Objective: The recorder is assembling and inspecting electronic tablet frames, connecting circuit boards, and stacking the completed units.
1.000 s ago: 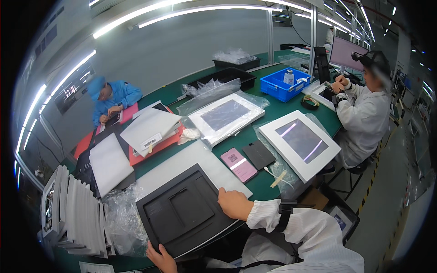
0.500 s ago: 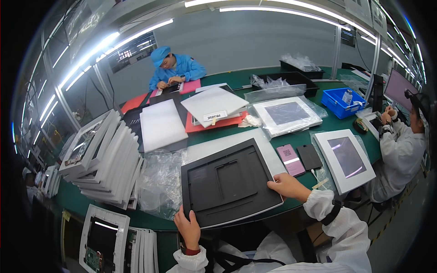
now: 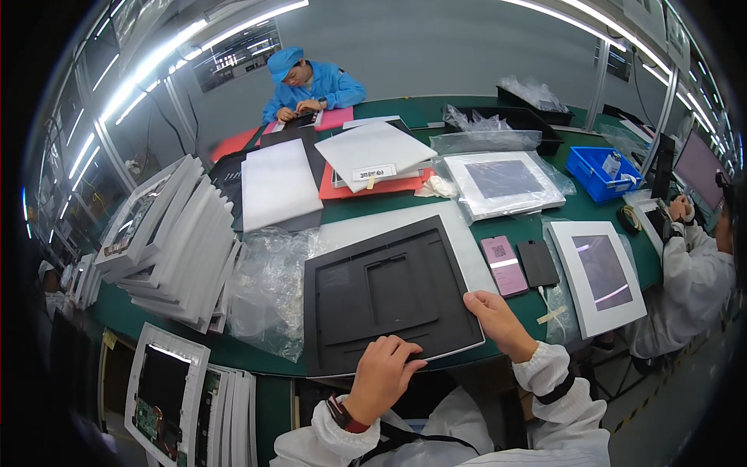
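Observation:
A black rectangular panel [image 3: 334,307] with recessed shapes and a light rim lies in front of me on a white foam sheet [image 3: 459,241]. Its right edge is held by my right hand [image 3: 498,321], thumb on top and the other fingers partly hidden. Over the lower edge, my left hand [image 3: 381,375] rests bent fingertips on the black surface, fingers a little apart and not wrapped round anything. Crumpled clear plastic [image 3: 268,288] lies left of the panel. To its right are a pink-screened phone [image 3: 504,266] and a dark flat device [image 3: 538,263] with a white cable.
Stacked white frames [image 3: 167,257] lean at left; more white frames [image 3: 167,393] stand lower down. White-framed screens [image 3: 599,272] lie right, foam-covered stacks [image 3: 373,152] behind. A blue bin [image 3: 603,173] and black trays [image 3: 506,124] stand farther back. One co-worker [image 3: 311,86] sits opposite, another [image 3: 685,257] at right.
My left hand has left the panel's lower left corner and moved right, onto its lower edge. My right hand stays on the right edge. The view has shifted slightly.

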A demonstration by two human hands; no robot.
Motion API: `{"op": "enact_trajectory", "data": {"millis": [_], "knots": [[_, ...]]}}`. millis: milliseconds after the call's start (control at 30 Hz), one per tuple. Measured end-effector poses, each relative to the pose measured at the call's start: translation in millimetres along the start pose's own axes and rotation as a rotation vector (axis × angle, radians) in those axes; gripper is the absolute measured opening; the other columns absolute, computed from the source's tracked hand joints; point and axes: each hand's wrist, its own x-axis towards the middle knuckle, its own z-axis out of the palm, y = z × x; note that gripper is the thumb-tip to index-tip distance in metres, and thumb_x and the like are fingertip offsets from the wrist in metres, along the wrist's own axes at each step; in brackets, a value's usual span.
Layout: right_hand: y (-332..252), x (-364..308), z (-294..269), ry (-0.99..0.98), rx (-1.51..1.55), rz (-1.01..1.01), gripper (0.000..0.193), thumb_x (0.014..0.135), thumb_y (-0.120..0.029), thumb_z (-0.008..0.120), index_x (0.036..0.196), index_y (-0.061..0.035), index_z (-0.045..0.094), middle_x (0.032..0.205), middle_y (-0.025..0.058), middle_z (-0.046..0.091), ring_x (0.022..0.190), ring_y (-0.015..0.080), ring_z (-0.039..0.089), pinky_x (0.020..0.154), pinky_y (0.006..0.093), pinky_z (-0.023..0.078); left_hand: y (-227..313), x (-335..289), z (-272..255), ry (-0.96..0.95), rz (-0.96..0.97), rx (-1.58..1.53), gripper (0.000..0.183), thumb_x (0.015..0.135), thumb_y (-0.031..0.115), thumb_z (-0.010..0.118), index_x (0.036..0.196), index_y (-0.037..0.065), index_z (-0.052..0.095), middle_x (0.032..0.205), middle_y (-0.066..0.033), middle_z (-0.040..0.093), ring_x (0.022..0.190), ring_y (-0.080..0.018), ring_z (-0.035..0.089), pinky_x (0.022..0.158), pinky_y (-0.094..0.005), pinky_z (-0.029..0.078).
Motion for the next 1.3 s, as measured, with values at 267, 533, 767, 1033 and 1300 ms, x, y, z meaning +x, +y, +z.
{"op": "enact_trajectory", "data": {"millis": [267, 533, 767, 1033, 1300], "knots": [[38, -2, -19, -0.037, 0.099, 0.084, 0.036, 0.099, -0.032, 0.040, 0.108, -0.0016, 0.058, 0.078, -0.0007, 0.056, 0.064, 0.0058, 0.053, 0.055, 0.0204, 0.044, -7, 9, 20, -0.106, -0.156, -0.118, 0.021, 0.071, 0.015, 0.076, 0.077, 0.002, 0.061, 0.076, -0.0080, 0.057, 0.071, -0.0227, 0.054, 0.064, -0.0327, 0.043], [43, -15, -19, -0.033, -0.103, 0.008, 0.036, 0.098, -0.028, 0.044, 0.113, 0.0035, 0.054, 0.075, 0.0081, 0.058, 0.063, 0.0146, 0.057, 0.057, 0.0273, 0.047, 9, 14, 16, -0.148, -0.254, 0.037, 0.031, 0.066, 0.025, 0.080, 0.072, 0.004, 0.058, 0.069, -0.0058, 0.052, 0.068, -0.0215, 0.049, 0.061, -0.0313, 0.040], [23, -28, -16, 0.204, -0.661, -0.337, 0.031, 0.092, -0.025, 0.054, 0.111, -0.0011, 0.058, 0.084, 0.0144, 0.054, 0.068, 0.0309, 0.057, 0.061, 0.0382, 0.047, 24, 23, -2, -0.025, -0.285, -0.004, 0.038, 0.061, 0.026, 0.084, 0.070, 0.004, 0.055, 0.067, -0.0041, 0.047, 0.062, -0.0165, 0.045, 0.056, -0.0261, 0.038], [53, -30, -19, 0.303, -0.411, -0.432, 0.026, 0.081, -0.010, 0.065, 0.106, -0.0017, 0.061, 0.087, 0.0123, 0.053, 0.075, 0.0273, 0.056, 0.064, 0.0356, 0.045, 21, 16, -8, 0.257, -0.291, -0.236, 0.043, 0.063, 0.030, 0.082, 0.071, 0.001, 0.051, 0.071, -0.0049, 0.048, 0.068, -0.0151, 0.046, 0.063, -0.0261, 0.036], [67, -27, -22, 0.344, -0.265, -0.399, 0.025, 0.073, 0.002, 0.066, 0.097, -0.0013, 0.065, 0.081, 0.0089, 0.055, 0.070, 0.0237, 0.055, 0.061, 0.0322, 0.045, 7, -4, -5, 0.531, -0.202, -0.295, 0.043, 0.074, 0.039, 0.075, 0.071, 0.004, 0.050, 0.069, -0.0035, 0.047, 0.066, -0.0147, 0.041, 0.063, -0.0254, 0.033]]}}
